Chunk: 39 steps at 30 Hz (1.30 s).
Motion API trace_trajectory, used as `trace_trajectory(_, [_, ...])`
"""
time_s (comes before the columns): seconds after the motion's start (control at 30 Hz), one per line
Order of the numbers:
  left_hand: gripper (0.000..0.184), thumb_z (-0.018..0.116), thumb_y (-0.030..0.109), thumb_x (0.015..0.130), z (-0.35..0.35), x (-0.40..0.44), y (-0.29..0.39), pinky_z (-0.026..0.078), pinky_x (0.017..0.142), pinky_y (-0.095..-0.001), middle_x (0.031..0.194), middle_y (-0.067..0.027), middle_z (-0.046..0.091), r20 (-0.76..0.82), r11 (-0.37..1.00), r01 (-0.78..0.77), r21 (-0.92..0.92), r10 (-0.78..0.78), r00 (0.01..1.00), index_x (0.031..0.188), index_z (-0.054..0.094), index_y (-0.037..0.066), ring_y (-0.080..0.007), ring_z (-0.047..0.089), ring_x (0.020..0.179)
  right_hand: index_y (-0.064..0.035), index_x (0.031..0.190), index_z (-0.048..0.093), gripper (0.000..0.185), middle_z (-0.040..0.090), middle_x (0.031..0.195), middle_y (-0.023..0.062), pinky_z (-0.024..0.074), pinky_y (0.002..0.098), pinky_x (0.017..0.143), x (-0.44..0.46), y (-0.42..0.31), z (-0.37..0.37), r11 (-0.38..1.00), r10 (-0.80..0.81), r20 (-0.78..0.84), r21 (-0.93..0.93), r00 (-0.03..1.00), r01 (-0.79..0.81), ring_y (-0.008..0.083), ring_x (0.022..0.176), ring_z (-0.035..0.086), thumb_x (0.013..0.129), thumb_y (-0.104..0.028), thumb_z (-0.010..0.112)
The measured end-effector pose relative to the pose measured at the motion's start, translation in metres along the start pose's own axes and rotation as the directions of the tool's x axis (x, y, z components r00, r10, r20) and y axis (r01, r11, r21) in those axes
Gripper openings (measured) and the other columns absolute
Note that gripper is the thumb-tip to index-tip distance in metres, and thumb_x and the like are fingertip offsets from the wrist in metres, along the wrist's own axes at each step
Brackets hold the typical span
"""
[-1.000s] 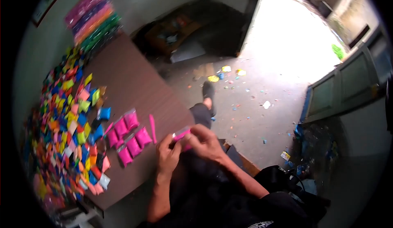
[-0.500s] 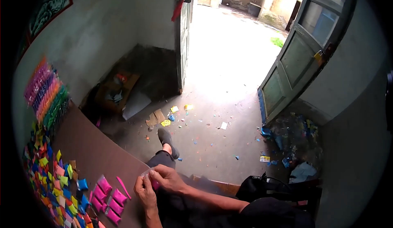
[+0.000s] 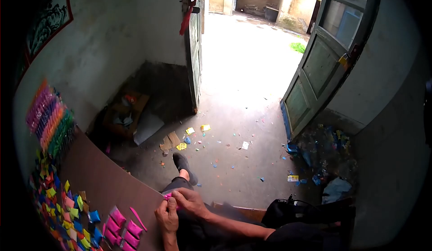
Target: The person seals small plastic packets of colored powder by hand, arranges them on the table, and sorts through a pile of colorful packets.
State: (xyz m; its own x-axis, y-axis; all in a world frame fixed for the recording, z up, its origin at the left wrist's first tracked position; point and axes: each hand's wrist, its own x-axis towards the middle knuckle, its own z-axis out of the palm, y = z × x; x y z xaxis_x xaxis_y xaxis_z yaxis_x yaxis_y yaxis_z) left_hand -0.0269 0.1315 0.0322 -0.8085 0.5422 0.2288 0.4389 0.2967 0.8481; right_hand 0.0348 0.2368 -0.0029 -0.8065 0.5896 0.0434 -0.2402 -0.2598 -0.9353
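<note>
Over the table's right edge, my two hands meet at the fingertips. My left hand (image 3: 167, 216) is closed, its thumb and fingers pinching a small bright pink packet (image 3: 168, 196). My right hand (image 3: 190, 202) grips the same packet from the other side with bent fingers. Most of the packet is hidden behind the fingers. To the left on the brown table (image 3: 101, 170) lie several pink packets (image 3: 118, 216) in joined rows. A thin pink plastic stick (image 3: 138, 219) rests beside them.
A heap of small multicoloured packets (image 3: 72, 212) covers the table's left side. Behind it are bundles of coloured sticks in clear wrap (image 3: 50, 120). Scraps (image 3: 181, 146) litter the floor before an open door (image 3: 310, 75). A black bag (image 3: 283, 215) sits at right.
The camera view has shifted a little, so the scene sits slightly lower. Both hands still hold the packet; its pink now shows above the left fingertips, where clear film showed before.
</note>
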Motion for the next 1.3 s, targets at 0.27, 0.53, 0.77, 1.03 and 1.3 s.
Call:
trace_trajectory(0.27, [0.042, 0.06, 0.033, 0.104, 0.006, -0.001, -0.01, 0.041, 0.057, -0.0461, 0.07, -0.0263, 0.057, -0.116, 0.999, -0.019, -0.043, 0.014, 0.993, 0.082, 0.062, -0.003, -0.0396, 0.052, 0.06, -0.0033, 0.097, 0.067, 0.029, 0.054, 0.081, -0.0079, 0.0394, 0.0216, 0.065, -0.003, 0.009, 0.008, 0.957, 0.219, 0.068, 0.182, 0.973, -0.228, 0.0029, 0.075, 0.045, 0.109, -0.027, 0.056])
trace_trajectory(0.53, [0.043, 0.06, 0.032, 0.103, 0.0, -0.002, 0.0, 0.038, 0.056, -0.0465, 0.066, -0.0242, 0.052, 0.018, 1.0, 0.007, -0.027, -0.007, 1.0, 0.076, 0.056, -0.002, -0.0352, 0.047, 0.057, -0.0042, 0.092, 0.065, 0.03, 0.054, 0.08, -0.0078, 0.0387, 0.021, 0.064, 0.005, -0.005, 0.011, 0.993, 0.071, -0.058, 0.098, 0.996, -0.065, 0.002, 0.074, 0.045, 0.109, -0.027, 0.055])
trace_trajectory(0.77, [0.043, 0.059, 0.03, 0.103, -0.002, -0.006, -0.012, 0.037, 0.056, -0.0465, 0.065, -0.024, 0.051, -0.021, 1.0, 0.001, 0.031, 0.0, 1.0, 0.074, 0.053, -0.001, -0.0347, 0.049, 0.057, -0.006, 0.092, 0.065, 0.03, 0.053, 0.078, -0.0078, 0.0386, 0.021, 0.061, 0.004, -0.003, 0.008, 0.963, 0.242, 0.047, 0.114, 0.969, -0.246, 0.0014, 0.072, 0.045, 0.109, -0.028, 0.055])
trace_trajectory(1.03, [0.046, 0.062, 0.037, 0.101, -0.003, -0.003, -0.001, 0.036, 0.054, -0.0442, 0.063, -0.0194, 0.052, -0.023, 0.995, 0.023, -0.092, -0.026, 0.999, 0.075, 0.053, 0.0, -0.0287, 0.047, 0.055, -0.0046, 0.096, 0.066, 0.027, 0.057, 0.084, -0.0068, 0.0408, 0.0204, 0.066, 0.007, 0.001, 0.007, 0.969, 0.125, 0.067, 0.205, 0.99, -0.136, 0.0019, 0.076, 0.048, 0.109, -0.026, 0.056])
trace_trajectory(1.3, [0.041, 0.061, 0.029, 0.102, -0.004, -0.004, -0.01, 0.035, 0.053, -0.0408, 0.062, -0.0159, 0.048, -0.044, 0.992, 0.006, -0.129, -0.012, 0.999, 0.076, 0.051, 0.0, -0.0231, 0.043, 0.056, -0.0045, 0.094, 0.064, 0.029, 0.055, 0.083, -0.0071, 0.0405, 0.021, 0.065, 0.007, 0.0, 0.002, 0.962, 0.25, 0.128, 0.08, 0.96, -0.262, 0.0019, 0.076, 0.047, 0.109, -0.027, 0.054])
